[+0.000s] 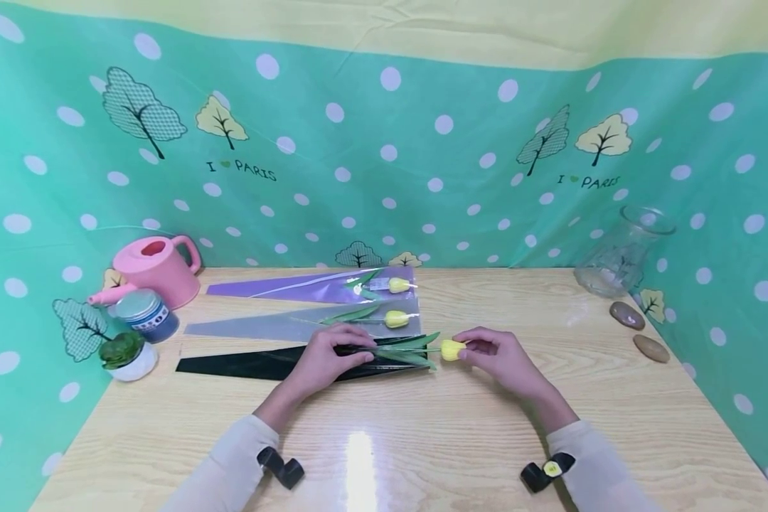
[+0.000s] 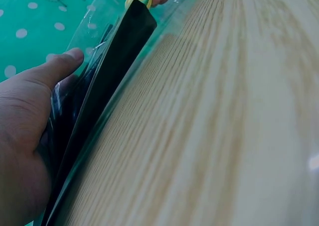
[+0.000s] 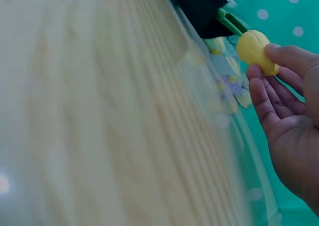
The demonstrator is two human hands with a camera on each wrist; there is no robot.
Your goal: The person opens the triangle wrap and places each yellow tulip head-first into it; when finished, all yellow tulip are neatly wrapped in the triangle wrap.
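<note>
A yellow artificial tulip (image 1: pixel 452 350) lies lengthwise, its bloom between the thumb and fingers of my right hand (image 1: pixel 502 359), which pinches it. Its green stem and leaves (image 1: pixel 409 347) run left into the open end of a black flower sleeve (image 1: pixel 249 363) with a clear front. My left hand (image 1: pixel 329 359) grips this sleeve around its middle. In the left wrist view the thumb (image 2: pixel 67 66) is at the clear film, and the sleeve hides the other fingers. The right wrist view shows the bloom (image 3: pixel 256 52) just outside the sleeve's mouth.
Behind lie a grey sleeve (image 1: pixel 243 327) and a purple sleeve (image 1: pixel 262 286), each with a yellow tulip. On the left stand a pink watering can (image 1: pixel 166 274), a blue jar (image 1: pixel 147 316) and a potted succulent (image 1: pixel 131 359). A glass vase (image 1: pixel 608 267) and two stones (image 1: pixel 651 348) are right.
</note>
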